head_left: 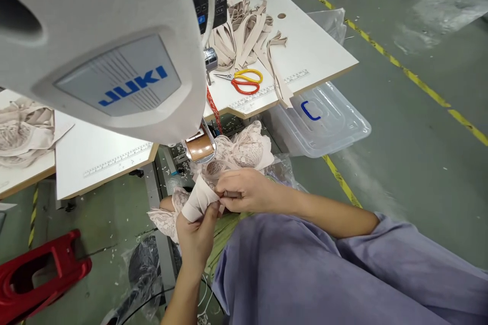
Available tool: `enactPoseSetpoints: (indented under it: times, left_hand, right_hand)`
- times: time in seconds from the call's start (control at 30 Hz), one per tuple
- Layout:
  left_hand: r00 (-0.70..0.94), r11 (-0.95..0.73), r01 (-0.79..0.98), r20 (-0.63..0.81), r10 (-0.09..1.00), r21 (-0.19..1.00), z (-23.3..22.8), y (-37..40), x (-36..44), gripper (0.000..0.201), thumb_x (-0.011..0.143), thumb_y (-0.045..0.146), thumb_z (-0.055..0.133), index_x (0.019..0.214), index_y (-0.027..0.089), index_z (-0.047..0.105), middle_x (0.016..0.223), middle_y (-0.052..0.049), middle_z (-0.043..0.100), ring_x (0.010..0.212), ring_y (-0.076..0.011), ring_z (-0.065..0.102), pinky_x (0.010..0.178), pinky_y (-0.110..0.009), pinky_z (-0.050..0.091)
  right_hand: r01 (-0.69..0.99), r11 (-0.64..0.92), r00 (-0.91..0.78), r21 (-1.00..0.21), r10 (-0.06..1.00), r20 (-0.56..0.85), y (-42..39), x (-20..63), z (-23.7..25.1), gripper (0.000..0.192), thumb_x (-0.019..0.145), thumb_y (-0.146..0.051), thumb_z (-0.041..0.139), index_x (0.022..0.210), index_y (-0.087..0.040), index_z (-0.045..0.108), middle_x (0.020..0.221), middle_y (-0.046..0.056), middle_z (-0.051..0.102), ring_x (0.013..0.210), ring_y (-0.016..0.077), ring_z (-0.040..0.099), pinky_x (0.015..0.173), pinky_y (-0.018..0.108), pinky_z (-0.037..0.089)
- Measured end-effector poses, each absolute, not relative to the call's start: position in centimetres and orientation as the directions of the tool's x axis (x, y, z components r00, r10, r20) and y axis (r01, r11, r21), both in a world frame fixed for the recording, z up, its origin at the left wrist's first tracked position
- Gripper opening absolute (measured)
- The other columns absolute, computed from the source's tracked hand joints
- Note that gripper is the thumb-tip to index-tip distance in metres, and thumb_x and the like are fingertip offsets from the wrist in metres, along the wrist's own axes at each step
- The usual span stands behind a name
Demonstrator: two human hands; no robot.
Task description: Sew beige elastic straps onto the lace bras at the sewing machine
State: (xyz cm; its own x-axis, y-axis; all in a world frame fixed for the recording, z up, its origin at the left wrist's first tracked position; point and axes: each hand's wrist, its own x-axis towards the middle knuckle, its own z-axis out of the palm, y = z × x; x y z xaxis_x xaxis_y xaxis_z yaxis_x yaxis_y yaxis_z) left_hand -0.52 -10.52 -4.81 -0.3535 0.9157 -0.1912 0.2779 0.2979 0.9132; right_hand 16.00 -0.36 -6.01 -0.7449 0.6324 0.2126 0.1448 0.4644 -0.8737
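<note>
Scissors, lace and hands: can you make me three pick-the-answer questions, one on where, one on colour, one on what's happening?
1. Where do the scissors lie?
A on the white table
B on the floor
C in the clear bin

2. What colours are the scissor handles?
A blue and green
B yellow and red
C black

3. What are the left hand and right hand doing?
A resting flat
B pinching the lace piece and its beige band
C holding the scissors

Answers: 1 A, they lie beside the beige straps; 2 B, one loop each; 3 B, fingers close on fabric.
</note>
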Motion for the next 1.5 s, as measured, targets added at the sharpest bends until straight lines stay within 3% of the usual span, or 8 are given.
enactPoseSetpoints:
  times: [0.17, 0.37, 0.6, 0.9, 1.03, 1.17, 1.33, 1.5]
  left_hand:
    - [-0.255, 0.36, 0.248, -0.298, 0.92, 0.899, -4.3, -9.2, -0.2, 0.027, 0.084, 0.037, 0.07, 0.101, 0.017, 0.075, 0.086, -0.006, 0.076, 0.077, -0.02, 0.069, 0.073, -0.029, 0.056]
    - [-0.316, 0.261, 0.42, -0.13, 0.94, 0.869, -5.1, -9.2, -0.1, 0.028, 0.082, 0.034, 0.071, 0.105, 0.018, 0.076, 0.099, -0.008, 0.077, 0.094, -0.0268, 0.071, 0.084, -0.033, 0.054]
    - [-0.12, 0.216, 0.406, -0.183, 0.976, 0.888, -4.3, -8.0, -1.4, 0.034, 0.094, 0.036, 0.057, 0.119, 0.016, 0.069, 0.111, -0.008, 0.074, 0.104, -0.0236, 0.067, 0.09, -0.031, 0.051]
    - [-0.016, 0.168, 0.486, -0.183, 0.983, 0.858, -3.1, -7.6, -0.8, 0.026, 0.095, 0.034, 0.055, 0.104, 0.015, 0.07, 0.09, -0.004, 0.072, 0.083, -0.0169, 0.064, 0.078, -0.025, 0.05]
    - [-0.021, 0.14, 0.513, -0.15, 0.988, 0.847, -2.4, -7.3, 0.1, 0.028, 0.094, 0.033, 0.055, 0.111, 0.017, 0.07, 0.087, -0.004, 0.072, 0.084, -0.0184, 0.065, 0.078, -0.026, 0.05]
    - [-0.114, 0.237, 0.528, -0.208, 0.971, 0.816, -2.2, -7.0, 0.7, 0.026, 0.091, 0.034, 0.058, 0.102, 0.017, 0.073, 0.071, 0.0, 0.069, 0.067, -0.0162, 0.06, 0.063, -0.024, 0.047]
    - [-0.094, 0.244, 0.496, -0.228, 0.969, 0.833, -2.4, -6.5, 0.3, 0.022, 0.088, 0.033, 0.06, 0.087, 0.015, 0.073, 0.075, -0.001, 0.071, 0.069, -0.0149, 0.06, 0.063, -0.022, 0.046]
    - [-0.095, 0.28, 0.471, -0.267, 0.959, 0.836, -2.5, -6.1, -0.4, 0.021, 0.085, 0.034, 0.066, 0.079, 0.016, 0.072, 0.072, 0.0, 0.07, 0.068, -0.014, 0.058, 0.061, -0.021, 0.045]
  right_hand:
    - [0.152, 0.395, -0.717, -0.906, 0.675, 0.173, -0.4, 16.2, -6.8, 0.007, 0.082, -0.018, 0.058, 0.076, -0.018, 0.063, 0.069, -0.002, 0.057, 0.062, 0.0107, 0.05, 0.06, 0.023, 0.037]
    - [0.215, 0.283, -0.675, -0.935, 0.734, 0.067, -0.3, 16.3, -6.9, 0.007, 0.08, -0.016, 0.061, 0.078, -0.018, 0.068, 0.075, -0.001, 0.065, 0.069, 0.0122, 0.057, 0.069, 0.025, 0.043]
    - [0.186, -0.025, -0.702, -0.982, 0.696, -0.15, 1.3, 17.9, -6.3, 0.014, 0.085, -0.023, 0.058, 0.093, -0.019, 0.068, 0.092, 0.002, 0.071, 0.081, 0.0139, 0.063, 0.072, 0.025, 0.046]
    - [0.367, 0.297, -0.73, -0.881, 0.679, -0.075, 1.3, 18.3, -4.7, 0.015, 0.083, -0.013, 0.054, 0.093, -0.021, 0.047, 0.068, -0.007, 0.046, 0.059, 0.0095, 0.038, 0.059, 0.024, 0.026]
    - [0.361, 0.388, -0.766, -0.848, 0.642, -0.032, 1.3, 18.3, -4.4, 0.015, 0.082, -0.01, 0.051, 0.092, -0.02, 0.045, 0.069, -0.007, 0.047, 0.058, 0.0096, 0.037, 0.059, 0.024, 0.025]
    - [0.373, 0.458, -0.779, -0.807, 0.627, -0.003, 1.2, 18.2, -4.4, 0.013, 0.084, -0.01, 0.049, 0.094, -0.019, 0.047, 0.076, -0.003, 0.054, 0.064, 0.0116, 0.044, 0.059, 0.025, 0.026]
    - [0.381, 0.418, -0.773, -0.825, 0.633, -0.037, 2.2, 18.6, -4.5, 0.017, 0.086, -0.019, 0.056, 0.103, -0.018, 0.057, 0.078, -0.002, 0.062, 0.065, 0.0123, 0.05, 0.062, 0.025, 0.031]
    - [0.332, 0.27, -0.797, -0.904, 0.593, -0.115, 3.3, 18.7, -4.3, 0.011, 0.083, -0.023, 0.06, 0.086, -0.018, 0.07, 0.082, -0.001, 0.066, 0.075, 0.0126, 0.057, 0.068, 0.024, 0.037]
